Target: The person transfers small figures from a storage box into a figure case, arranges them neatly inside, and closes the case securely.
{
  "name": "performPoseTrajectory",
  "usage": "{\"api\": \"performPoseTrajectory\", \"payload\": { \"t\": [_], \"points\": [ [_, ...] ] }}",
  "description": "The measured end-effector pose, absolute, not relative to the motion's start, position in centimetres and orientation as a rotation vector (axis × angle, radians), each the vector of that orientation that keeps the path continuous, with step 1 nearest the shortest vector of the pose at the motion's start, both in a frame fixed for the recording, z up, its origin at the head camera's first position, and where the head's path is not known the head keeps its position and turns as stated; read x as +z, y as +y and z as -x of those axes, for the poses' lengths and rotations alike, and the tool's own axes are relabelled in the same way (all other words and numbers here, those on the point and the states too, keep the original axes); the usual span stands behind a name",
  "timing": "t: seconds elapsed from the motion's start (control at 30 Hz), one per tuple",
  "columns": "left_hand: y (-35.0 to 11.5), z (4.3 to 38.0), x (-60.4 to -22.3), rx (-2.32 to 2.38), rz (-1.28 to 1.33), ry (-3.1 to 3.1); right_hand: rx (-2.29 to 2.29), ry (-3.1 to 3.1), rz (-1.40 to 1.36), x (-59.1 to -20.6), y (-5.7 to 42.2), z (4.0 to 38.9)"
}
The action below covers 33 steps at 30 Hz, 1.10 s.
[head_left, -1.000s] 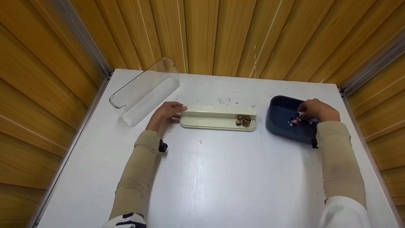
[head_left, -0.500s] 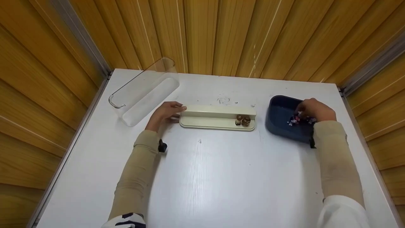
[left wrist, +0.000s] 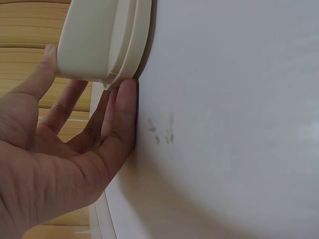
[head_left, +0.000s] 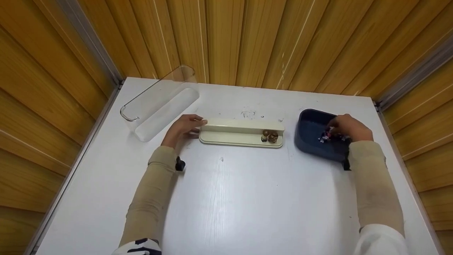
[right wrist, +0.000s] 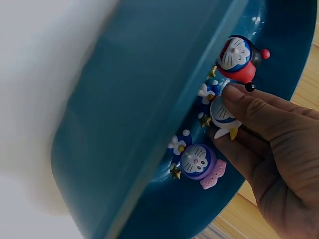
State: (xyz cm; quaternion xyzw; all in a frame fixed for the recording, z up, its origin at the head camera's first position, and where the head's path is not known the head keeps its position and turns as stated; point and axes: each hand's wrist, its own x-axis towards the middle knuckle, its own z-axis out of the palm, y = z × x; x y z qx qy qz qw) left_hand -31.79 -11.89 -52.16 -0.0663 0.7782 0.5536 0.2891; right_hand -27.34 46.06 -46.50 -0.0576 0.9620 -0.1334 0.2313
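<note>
Right now the left hand (head_left: 183,127) holds the left end of the cream stand (head_left: 230,138), its thumb on the raised back part and its other fingers against the end and the lower edge. The stand lies flat on a white table (head_left: 219,198). Well apart from it, beyond the stand's right end, the right hand (head_left: 352,128) reaches into a blue bin (head_left: 318,152) and pinches a figurine with a white-and-yellow cap (right wrist: 219,110) between thumb and fingers. To the stand's right too, inside that same bin, are a figurine in red (right wrist: 238,54) and a figurine with a pink bow (right wrist: 197,159). Two small brown-topped figures (head_left: 272,137) stand close together at the right end of the stand. Behind the stand and to its left is a long clear case (head_left: 159,106), and farther behind the stand rise wooden panels (head_left: 226,42). Beige sleeves (head_left: 148,194) cover both forearms, in front of the stand and to either side.
</note>
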Motion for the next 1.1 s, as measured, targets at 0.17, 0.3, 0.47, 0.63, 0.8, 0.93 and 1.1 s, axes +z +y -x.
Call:
{"api": "performPoseTrajectory", "payload": {
  "t": [0.17, 0.3, 0.47, 0.63, 0.8, 0.93, 1.1],
  "points": [
    [-11.9, 31.8, -52.4, 1.464, 0.178, 2.088, -0.342, 2.681, 0.182, -46.5, 45.8, 27.3],
    [-11.9, 31.8, -52.6, 1.477, 0.173, 2.083, -0.342, 2.707, 0.186, -45.9, 45.3, 27.6],
    [-11.9, 31.8, -52.5, 1.533, 0.163, 2.055, -0.271, 2.76, 0.298, -44.8, 44.2, 28.5],
    [-12.0, 31.7, -52.4, 1.498, 0.155, 2.087, -0.244, 2.774, 0.349, -43.7, 43.0, 29.2],
    [-12.0, 31.7, -52.4, 1.48, 0.164, 2.09, -0.236, 2.772, 0.383, -43.0, 42.0, 29.5],
    [-12.0, 31.8, -52.5, 1.499, 0.16, 2.072, -0.193, 2.786, 0.428, -42.6, 41.5, 29.6],
    [-12.0, 31.8, -52.5, 1.502, 0.158, 2.066, -0.162, 2.805, 0.46, -42.4, 41.1, 29.6]
  ]
}}
